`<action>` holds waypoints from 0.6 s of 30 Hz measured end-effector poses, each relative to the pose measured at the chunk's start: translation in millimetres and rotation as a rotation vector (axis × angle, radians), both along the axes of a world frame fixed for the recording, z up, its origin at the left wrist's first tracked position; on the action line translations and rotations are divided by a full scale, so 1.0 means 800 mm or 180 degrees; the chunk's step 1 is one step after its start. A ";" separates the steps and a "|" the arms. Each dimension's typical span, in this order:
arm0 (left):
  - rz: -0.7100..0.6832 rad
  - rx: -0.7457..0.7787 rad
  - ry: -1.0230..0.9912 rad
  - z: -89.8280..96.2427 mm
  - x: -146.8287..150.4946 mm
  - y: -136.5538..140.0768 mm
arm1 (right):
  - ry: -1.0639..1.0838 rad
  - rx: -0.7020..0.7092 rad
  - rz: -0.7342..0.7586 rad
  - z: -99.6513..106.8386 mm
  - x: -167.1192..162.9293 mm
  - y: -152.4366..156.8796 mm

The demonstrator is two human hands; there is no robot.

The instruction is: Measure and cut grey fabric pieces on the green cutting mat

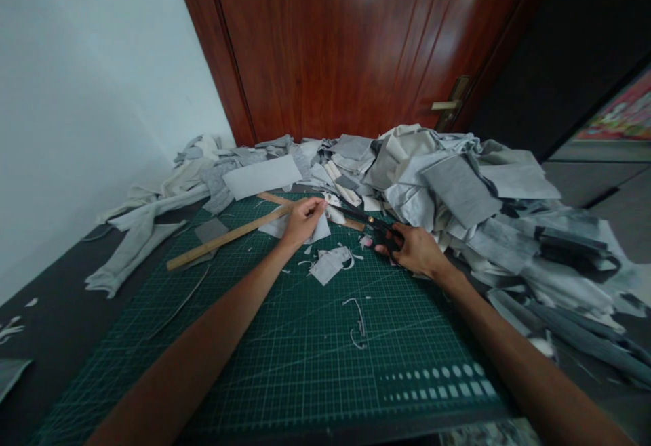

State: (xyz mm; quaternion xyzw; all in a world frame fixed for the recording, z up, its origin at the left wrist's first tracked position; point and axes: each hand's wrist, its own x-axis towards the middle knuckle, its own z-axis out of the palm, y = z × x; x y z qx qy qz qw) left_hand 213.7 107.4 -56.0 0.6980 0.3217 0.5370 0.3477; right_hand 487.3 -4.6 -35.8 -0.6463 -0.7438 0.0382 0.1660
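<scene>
Black-handled scissors (373, 221) are in my right hand (414, 251), fingers wrapped round the handles. Their blades point left, reaching close to the fingertips of my left hand (304, 219). Those fingertips are pinched on a small pale scrap of fabric (331, 199), partly hidden; whether the blades touch it I cannot tell. Beneath my left hand lies a light grey fabric piece (320, 231) on the green cutting mat (305, 344). Nearer to me, small grey fabric pieces (328, 265) lie in a loose stack with cut strips around them.
A wooden ruler (226, 236) lies slantwise at left, and another wooden strip (354, 224) is under the scissors. Heaped grey and white fabric (407, 168) lines the back and right side. A curled thread (360, 324) rests on the mat. Behind stands a red-brown door (330, 46).
</scene>
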 end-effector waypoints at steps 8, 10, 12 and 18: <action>0.0126 0.0169 0.0250 -0.003 -0.003 0.002 | -0.0043 0.0064 -0.0047 -0.003 0.002 0.001; 0.0163 0.0143 0.0269 -0.003 -0.002 0.003 | -0.0074 0.0071 -0.0019 -0.003 0.003 0.001; 0.0208 0.0117 0.0279 -0.004 -0.002 0.005 | -0.0074 0.0072 0.0043 -0.004 0.004 0.002; 0.0337 0.0141 0.0342 -0.004 -0.001 0.006 | -0.0099 0.0207 0.0088 -0.007 0.008 0.003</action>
